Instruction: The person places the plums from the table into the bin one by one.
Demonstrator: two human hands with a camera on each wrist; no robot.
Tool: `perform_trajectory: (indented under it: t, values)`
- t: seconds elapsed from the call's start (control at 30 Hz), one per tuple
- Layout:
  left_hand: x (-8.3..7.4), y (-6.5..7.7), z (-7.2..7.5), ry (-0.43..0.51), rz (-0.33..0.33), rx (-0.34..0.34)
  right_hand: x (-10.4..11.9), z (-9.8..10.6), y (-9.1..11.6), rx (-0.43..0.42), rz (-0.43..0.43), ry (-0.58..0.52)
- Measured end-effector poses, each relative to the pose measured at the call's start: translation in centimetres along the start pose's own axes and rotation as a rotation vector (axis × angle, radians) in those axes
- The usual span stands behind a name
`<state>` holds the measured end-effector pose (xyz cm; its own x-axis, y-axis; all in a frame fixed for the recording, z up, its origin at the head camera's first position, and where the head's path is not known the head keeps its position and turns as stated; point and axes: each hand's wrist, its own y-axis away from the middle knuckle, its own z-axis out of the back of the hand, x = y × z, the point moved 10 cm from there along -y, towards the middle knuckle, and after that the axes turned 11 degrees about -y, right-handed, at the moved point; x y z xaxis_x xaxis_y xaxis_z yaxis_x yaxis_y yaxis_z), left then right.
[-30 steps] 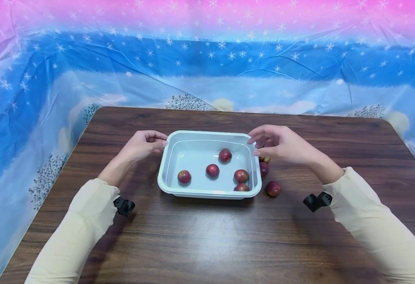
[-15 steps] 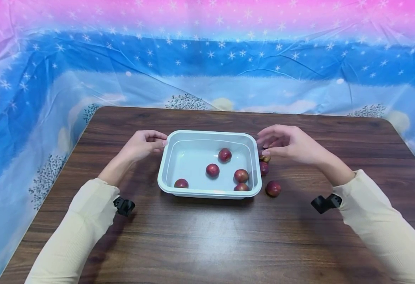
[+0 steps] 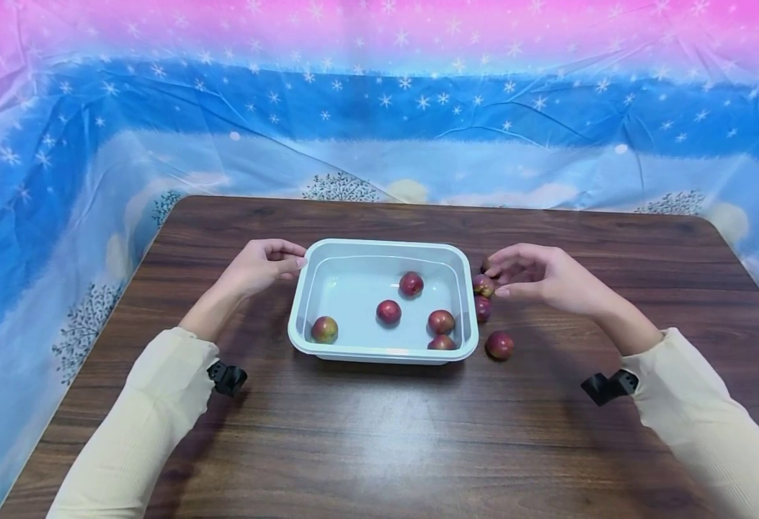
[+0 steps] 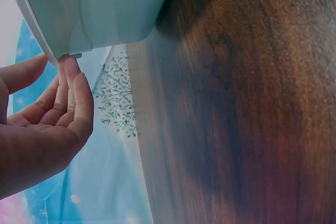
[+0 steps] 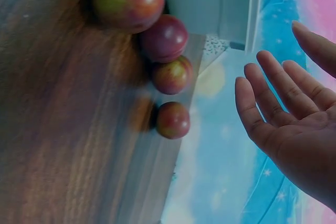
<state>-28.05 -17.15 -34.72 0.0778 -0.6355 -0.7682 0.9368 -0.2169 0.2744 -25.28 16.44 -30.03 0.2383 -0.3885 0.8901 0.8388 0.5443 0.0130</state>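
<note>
My left hand [image 3: 265, 263] pinches the left rim of a white plastic tub [image 3: 382, 353], thumb on one side and fingers on the other, as the left wrist view also shows. Several reddish plums lie apart inside the tub, among them a yellow-green and red plum [image 3: 324, 329] in its near left corner. Beyond the tub's right wall, my right hand [image 3: 538, 277] hovers with loosely bent fingers and nothing in them. Its fingertips overlap the row of plums in the head view. From the right wrist, a large plum [image 5: 129, 1] and a rear plum [image 5: 173, 120] appear on the table, away from the palm.
The tub stands on a dark wood-grain table [image 3: 379, 440]. Outside it on the right, several plums lie in a row, with the nearest plum [image 3: 499, 345] a little apart. A snowflake-printed cloth [image 3: 379, 108] hangs behind the table's far edge.
My right hand has drawn away from the tub rim, to the right and slightly down. A plum inside has rolled into the near left corner. The left hand stays at the rim.
</note>
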Motion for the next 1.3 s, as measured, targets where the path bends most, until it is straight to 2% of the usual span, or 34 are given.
perform_trajectory:
  t: [0.43,0.73,1.3]
  values:
    - [0.0,0.0,0.0,-0.011,0.002,-0.001,-2.9,-0.4,1.7,0.004,-0.039,-0.075]
    - [0.1,0.0,0.0,-0.007,0.006,-0.001,-4.8,-1.5,2.8,0.031,-0.060,-0.108]
    - [0.2,-0.2,0.0,0.006,0.007,-0.009,-6.1,-2.9,3.7,0.053,-0.059,-0.144]
